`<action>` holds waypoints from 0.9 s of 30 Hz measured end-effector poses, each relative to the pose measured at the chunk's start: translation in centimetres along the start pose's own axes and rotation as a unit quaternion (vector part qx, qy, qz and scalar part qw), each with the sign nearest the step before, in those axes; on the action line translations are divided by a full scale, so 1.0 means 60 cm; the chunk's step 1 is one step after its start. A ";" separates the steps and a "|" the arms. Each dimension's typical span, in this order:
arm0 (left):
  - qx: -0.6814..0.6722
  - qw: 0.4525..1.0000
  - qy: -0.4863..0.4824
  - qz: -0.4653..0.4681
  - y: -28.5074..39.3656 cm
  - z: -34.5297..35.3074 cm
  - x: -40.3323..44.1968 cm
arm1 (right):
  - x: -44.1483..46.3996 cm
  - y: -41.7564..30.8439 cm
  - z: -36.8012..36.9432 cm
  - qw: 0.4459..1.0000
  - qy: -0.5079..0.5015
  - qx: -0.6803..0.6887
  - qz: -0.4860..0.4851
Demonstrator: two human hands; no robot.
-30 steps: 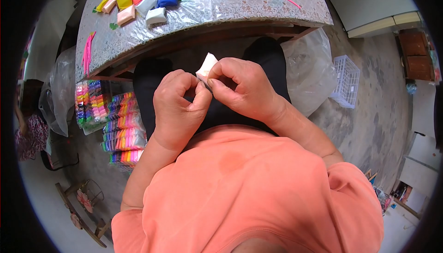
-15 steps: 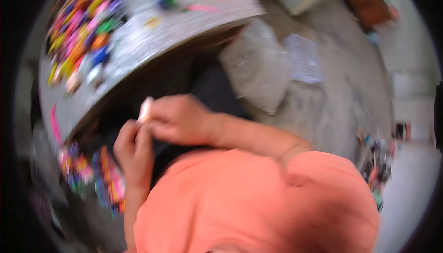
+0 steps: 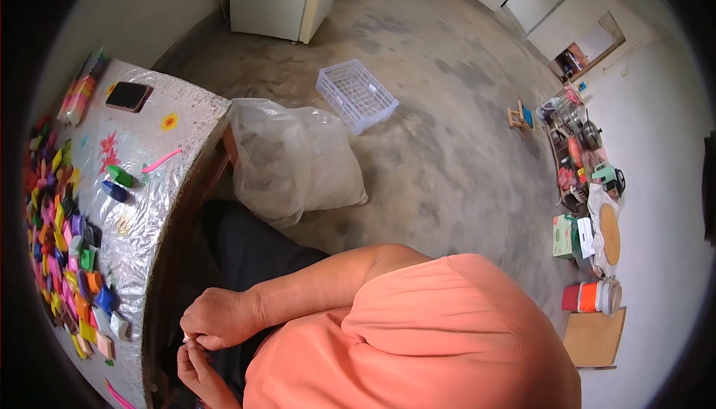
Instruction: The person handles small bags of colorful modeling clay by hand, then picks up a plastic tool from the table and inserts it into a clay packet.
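Note:
My right hand (image 3: 224, 318) is closed, its thumb and fingertips pinching a small whitish piece (image 3: 189, 339) mostly covered by the fingers. Just below it, my left hand (image 3: 198, 373) has its fingertips curled up against the same piece. Both hands are over my lap beside the table edge. On the table (image 3: 138, 233), covered in clear plastic over a floral cloth, lies a heap of small colourful wrapped blocks (image 3: 63, 237) that look like modelling clay. A green block (image 3: 119, 176) and a dark blue block (image 3: 114, 190) lie apart, near a pink curved plastic tool (image 3: 162, 160).
A phone (image 3: 129, 96) and a clear pack of coloured pieces (image 3: 80, 92) lie at the table's far end. A big translucent bag (image 3: 298, 163) stands on the floor by the table corner, with a white plastic crate (image 3: 358, 95) behind it. Kitchenware (image 3: 585, 136) lines the right wall.
My view has swung to the right, bringing the crate and right wall into clear sight. Both hands stay together, lower in view, and the whitish piece is more hidden by the fingers.

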State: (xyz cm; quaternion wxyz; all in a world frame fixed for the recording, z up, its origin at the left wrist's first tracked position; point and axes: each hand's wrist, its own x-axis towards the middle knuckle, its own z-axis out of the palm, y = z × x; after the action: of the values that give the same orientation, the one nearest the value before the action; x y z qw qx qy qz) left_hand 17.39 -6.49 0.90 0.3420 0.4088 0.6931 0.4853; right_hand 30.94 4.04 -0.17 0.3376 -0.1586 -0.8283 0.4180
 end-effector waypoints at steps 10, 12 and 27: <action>-0.024 0.994 -0.034 -0.105 0.009 -0.007 -0.007 | -0.020 0.014 0.008 0.999 -0.017 0.036 0.030; -0.029 0.997 -0.036 -0.064 0.008 -0.003 -0.006 | -0.021 0.023 0.010 1.000 -0.011 0.016 0.000; -0.031 0.999 0.033 -0.020 0.015 -0.010 -0.039 | -0.010 -0.019 0.006 0.961 -0.081 0.204 0.166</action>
State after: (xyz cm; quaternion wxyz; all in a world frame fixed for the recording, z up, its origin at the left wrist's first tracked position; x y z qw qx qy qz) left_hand 18.06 -8.65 2.12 0.3406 0.3682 0.6967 0.5128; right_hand 31.13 2.80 0.34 0.2202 -0.1870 -0.7122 0.6397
